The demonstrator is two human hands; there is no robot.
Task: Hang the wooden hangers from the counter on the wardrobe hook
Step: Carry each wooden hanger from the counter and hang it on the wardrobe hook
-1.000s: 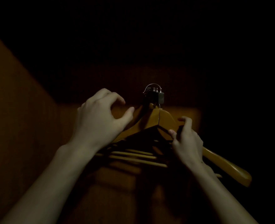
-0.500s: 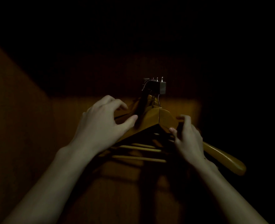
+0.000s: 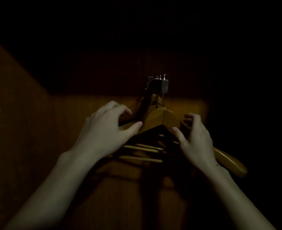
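Observation:
A bunch of wooden hangers (image 3: 158,118) hangs by wire hooks from the small metal wardrobe hook (image 3: 164,85) in a dark wardrobe. The front hanger is honey-coloured, and its right arm (image 3: 233,165) sticks out toward the lower right. Several crossbars (image 3: 141,158) show below. My left hand (image 3: 107,130) curls around the left shoulders of the hangers, thumb pressed on the front one. My right hand (image 3: 196,140) hovers at the right shoulder with fingers spread and only the thumb tip near the wood.
The wardrobe's wooden back panel (image 3: 87,113) is dimly lit behind the hangers. A wooden side wall (image 3: 12,113) closes in on the left. Everything above and to the right is black, and I cannot make anything out there.
The hangers' wire hooks have settled over the wardrobe hook. My right hand has let go of the front hanger's arm and spread its fingers. My left hand has closed onto the left shoulders.

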